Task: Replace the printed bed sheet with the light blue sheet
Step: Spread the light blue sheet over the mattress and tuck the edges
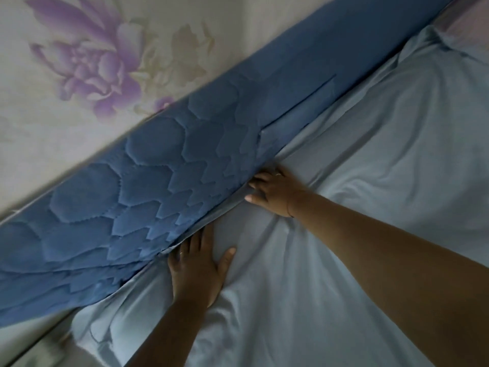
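Observation:
The light blue sheet (370,160) lies spread and wrinkled over the bed, filling the right and lower part of the view. Its far edge meets a dark blue quilted pad (148,197) that runs along the wall. My left hand (198,271) lies flat on the sheet with fingers straight, fingertips pushed in at the seam under the quilted pad. My right hand (272,192) presses the sheet into the same seam further along, its fingertips partly hidden under the pad's edge. The printed sheet is not clearly in view.
A wall with a large purple flower pattern (90,64) rises behind the quilted pad. A pale pink and white fabric (468,19) shows at the top right corner. A pale floor or bed-frame strip (31,348) shows at the bottom left.

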A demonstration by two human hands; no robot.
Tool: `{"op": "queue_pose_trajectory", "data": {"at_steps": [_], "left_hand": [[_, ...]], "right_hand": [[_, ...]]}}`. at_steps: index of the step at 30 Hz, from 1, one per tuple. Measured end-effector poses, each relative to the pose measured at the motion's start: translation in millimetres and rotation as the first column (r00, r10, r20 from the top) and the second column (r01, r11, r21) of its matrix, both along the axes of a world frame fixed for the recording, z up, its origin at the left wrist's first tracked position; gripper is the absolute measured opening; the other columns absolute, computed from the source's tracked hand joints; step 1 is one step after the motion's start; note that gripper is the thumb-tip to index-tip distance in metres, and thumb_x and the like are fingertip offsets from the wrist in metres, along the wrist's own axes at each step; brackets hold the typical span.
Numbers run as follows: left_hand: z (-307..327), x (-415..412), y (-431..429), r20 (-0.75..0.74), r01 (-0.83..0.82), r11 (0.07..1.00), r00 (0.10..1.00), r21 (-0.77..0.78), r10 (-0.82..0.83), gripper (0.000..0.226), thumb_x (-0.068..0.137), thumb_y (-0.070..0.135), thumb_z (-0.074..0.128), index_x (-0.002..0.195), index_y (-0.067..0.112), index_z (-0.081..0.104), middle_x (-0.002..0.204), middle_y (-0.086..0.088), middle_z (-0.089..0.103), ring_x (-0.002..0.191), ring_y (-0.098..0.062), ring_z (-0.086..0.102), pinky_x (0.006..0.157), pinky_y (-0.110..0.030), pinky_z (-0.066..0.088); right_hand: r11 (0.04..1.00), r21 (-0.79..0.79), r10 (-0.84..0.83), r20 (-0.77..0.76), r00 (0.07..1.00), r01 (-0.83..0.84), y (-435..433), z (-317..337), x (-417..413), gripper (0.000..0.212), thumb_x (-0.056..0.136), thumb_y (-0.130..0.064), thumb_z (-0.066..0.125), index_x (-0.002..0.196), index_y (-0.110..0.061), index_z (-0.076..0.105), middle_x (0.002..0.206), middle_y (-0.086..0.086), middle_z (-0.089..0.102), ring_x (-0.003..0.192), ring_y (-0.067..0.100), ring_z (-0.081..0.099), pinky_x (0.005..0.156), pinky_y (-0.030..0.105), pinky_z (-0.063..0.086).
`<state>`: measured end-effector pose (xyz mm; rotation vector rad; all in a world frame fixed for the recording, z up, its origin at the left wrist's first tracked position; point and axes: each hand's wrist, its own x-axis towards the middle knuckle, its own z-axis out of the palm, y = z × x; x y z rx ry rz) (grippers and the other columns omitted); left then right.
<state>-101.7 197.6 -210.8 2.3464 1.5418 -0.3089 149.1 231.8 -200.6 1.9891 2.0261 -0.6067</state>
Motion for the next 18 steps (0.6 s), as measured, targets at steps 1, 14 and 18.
{"op": "queue_pose_trajectory", "data": {"at_steps": [1, 14, 18], "left_hand": [[2, -5, 1, -0.011, -0.053, 0.999, 0.999, -0.003, 0.053, 0.095, 0.084, 0.080, 0.001, 0.144, 0.019, 0.044, 0.136, -0.008, 0.057, 0.121, -0.035, 0.054, 0.097, -0.055, 0.043], [9, -71, -20, -0.012, -0.144, 0.989, 0.989, -0.032, 0.144, 0.094, 0.073, 0.078, -0.011, 0.155, 0.034, 0.001, 0.159, 0.005, 0.025, 0.144, -0.022, 0.026, 0.116, -0.051, 0.017], [7, -101, -27, -0.032, -0.190, 0.982, 0.981, 0.006, 0.191, 0.094, 0.075, 0.079, -0.008, 0.154, 0.034, 0.014, 0.155, 0.004, 0.035, 0.142, -0.023, 0.031, 0.113, -0.050, 0.024]], "right_hand": [[1.000, -0.016, 0.003, 0.016, 1.000, -0.002, 3, -1, -1, 0.067, 0.096, -0.064, 0.017, 0.151, -0.027, 0.028, 0.158, -0.005, 0.023, 0.147, 0.015, 0.012, 0.119, 0.043, 0.005], [0.990, 0.132, 0.059, -0.140, 0.988, -0.041, -67, 8, -108, 0.109, 0.072, -0.080, -0.019, 0.147, -0.024, 0.039, 0.156, 0.003, 0.031, 0.145, 0.022, 0.024, 0.117, 0.049, 0.008], [0.990, 0.088, 0.115, -0.054, 0.992, -0.110, -51, 9, -126, 0.113, 0.064, -0.083, -0.021, 0.151, -0.028, 0.025, 0.158, -0.003, 0.023, 0.146, 0.018, 0.016, 0.117, 0.044, 0.007]]}}
